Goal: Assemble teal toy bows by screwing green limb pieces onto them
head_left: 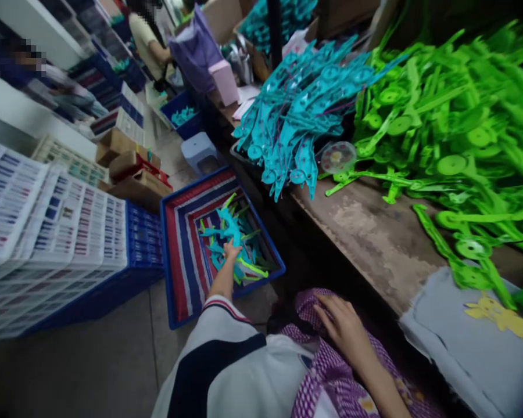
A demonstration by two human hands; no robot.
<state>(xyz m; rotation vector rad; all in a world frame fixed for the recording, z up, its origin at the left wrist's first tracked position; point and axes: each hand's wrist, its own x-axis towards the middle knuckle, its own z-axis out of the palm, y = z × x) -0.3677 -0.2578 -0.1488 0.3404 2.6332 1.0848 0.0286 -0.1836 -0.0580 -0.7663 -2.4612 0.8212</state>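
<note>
One blue crate point(174, 273) of teal and green parts point(235, 244), left hand point(232, 252) fingers on them, right hand point(344, 328) spread flat.

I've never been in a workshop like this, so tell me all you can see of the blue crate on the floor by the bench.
The blue crate is a shallow rectangular tray, plastic by its look, lined with red, white and blue striped sheeting. It sits on the floor between the bench and stacked white trays. A small heap of teal and green parts lies in it. The left hand reaches in and touches that heap.
</note>
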